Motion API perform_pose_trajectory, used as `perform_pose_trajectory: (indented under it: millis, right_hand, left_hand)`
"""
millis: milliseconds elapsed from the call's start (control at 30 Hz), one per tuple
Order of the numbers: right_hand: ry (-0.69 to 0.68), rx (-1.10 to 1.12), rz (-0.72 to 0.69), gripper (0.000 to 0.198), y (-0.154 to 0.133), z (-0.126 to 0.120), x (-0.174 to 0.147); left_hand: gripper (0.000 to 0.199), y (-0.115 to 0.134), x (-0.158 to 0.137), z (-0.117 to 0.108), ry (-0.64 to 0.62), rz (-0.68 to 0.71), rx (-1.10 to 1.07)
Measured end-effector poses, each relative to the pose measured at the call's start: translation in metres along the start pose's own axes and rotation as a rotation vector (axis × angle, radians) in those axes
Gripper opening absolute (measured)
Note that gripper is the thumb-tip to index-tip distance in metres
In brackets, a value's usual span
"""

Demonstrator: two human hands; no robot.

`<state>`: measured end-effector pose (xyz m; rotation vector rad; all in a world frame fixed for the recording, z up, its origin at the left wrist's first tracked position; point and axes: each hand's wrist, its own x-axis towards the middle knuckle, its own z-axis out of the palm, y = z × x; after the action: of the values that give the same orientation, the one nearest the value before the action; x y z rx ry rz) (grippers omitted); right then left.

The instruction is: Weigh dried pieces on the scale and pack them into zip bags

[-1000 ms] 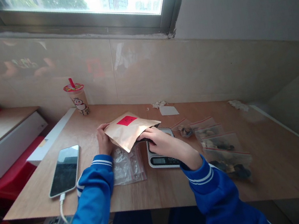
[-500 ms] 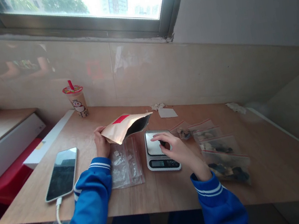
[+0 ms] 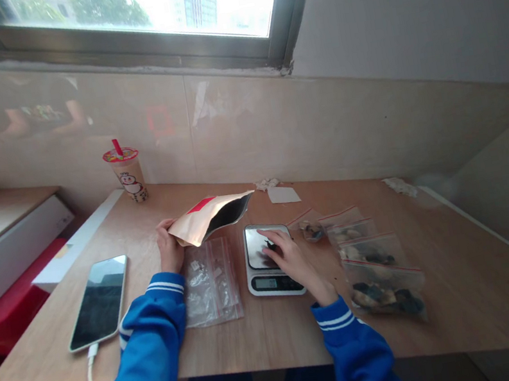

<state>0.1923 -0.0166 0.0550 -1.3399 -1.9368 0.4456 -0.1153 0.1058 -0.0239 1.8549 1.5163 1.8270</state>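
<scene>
My left hand (image 3: pixel 169 247) is closed on the lower left edge of a kraft paper pouch (image 3: pixel 201 219), tilted with its dark open mouth facing right. Over the metal plate of a small white digital scale (image 3: pixel 257 255), my right hand (image 3: pixel 289 256) has thumb and fingers bent around a small dark dried piece (image 3: pixel 270 244). The piece is right at the plate; whether it rests there I cannot tell. Clear zip bags (image 3: pixel 209 286) lie flat below the pouch. Right of my right hand are several zip bags (image 3: pixel 386 292) with dark and pale dried pieces inside.
A phone (image 3: pixel 100 302) on a white cable lies at the left of the table. A drink cup (image 3: pixel 130 177) with a red straw stands by the wall. Behind the scale are white paper (image 3: pixel 284 194) and crumpled tissue (image 3: pixel 267 184); more tissue (image 3: pixel 400 187) lies far right.
My right hand has lowered toward the scale plate with the dark piece and moved slightly left. My left hand keeps the pouch in about the same pose. The view has shifted a little.
</scene>
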Motion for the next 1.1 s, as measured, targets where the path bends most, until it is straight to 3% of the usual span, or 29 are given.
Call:
perform_pose_trajectory:
  millis: [333, 567, 633, 767, 833, 967, 1100]
  right_hand:
    - [-0.018, 0.090, -0.003, 0.053, 0.001, -0.006, 0.024]
    - [-0.124, -0.159, 0.027, 0.043, 0.001, 0.005, 0.042]
    - [-0.101, -0.159, 0.006, 0.040, -0.009, 0.000, 0.038]
    - [0.123, 0.008, -0.095, 0.032, -0.049, -0.024, 0.027]
    - [0.170, 0.087, -0.162, 0.030, -0.070, -0.034, 0.026]
    - [0.057, 0.073, -0.266, 0.030, -0.089, -0.035, 0.033]
    - [-0.050, 0.003, -0.194, 0.029, -0.089, -0.029, 0.041]
  left_hand:
    - [0.048, -0.001, 0.000, 0.001, 0.025, -0.027, -0.049]
    - [0.044, -0.001, 0.000, 0.001, 0.019, -0.014, -0.045]
    - [0.044, -0.002, 0.000, 0.001, 0.014, -0.023, -0.041]
    - [0.043, 0.002, 0.000, -0.001, -0.046, -0.043, -0.045]
    - [0.039, 0.008, 0.000, -0.003, -0.080, -0.050, -0.065]
    - [0.032, 0.021, -0.001, -0.008, -0.088, -0.042, -0.089]
    - [0.026, 0.030, 0.000, -0.011, -0.046, 0.038, -0.116]
